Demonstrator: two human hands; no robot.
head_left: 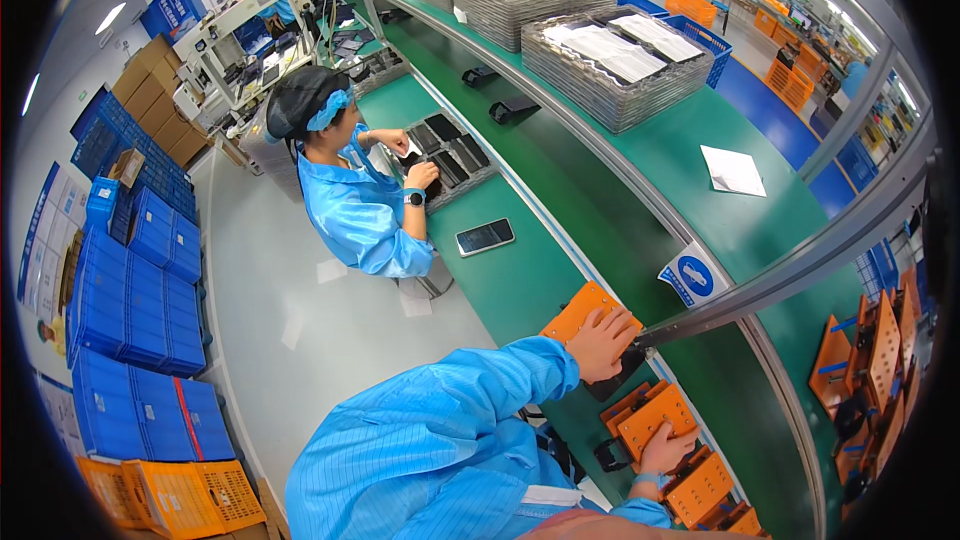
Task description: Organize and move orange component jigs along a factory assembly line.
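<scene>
My left hand (597, 344) is on an orange plate-like fixture (572, 306), its fingers over the top face and around the near edge. Its thumb is hidden. A dark part shows below that fixture. Nearer to me, my right hand (664, 452) grips the edge of a second orange block fixture (648, 418), which has small holes in its top and a black clamp-like part (610, 454) at its side. More orange fixtures (700, 489) stand in a row just past my right hand, along the green bench.
A metal frame post (760, 285) crosses close by my hands. On the bench lies a phone (485, 237); beyond it a co-worker (350, 200) handles dark pieces in a tray (462, 190). Stacked trays (610, 90) stand on the upper shelf. Orange fixtures (868, 370) pile at the right.
</scene>
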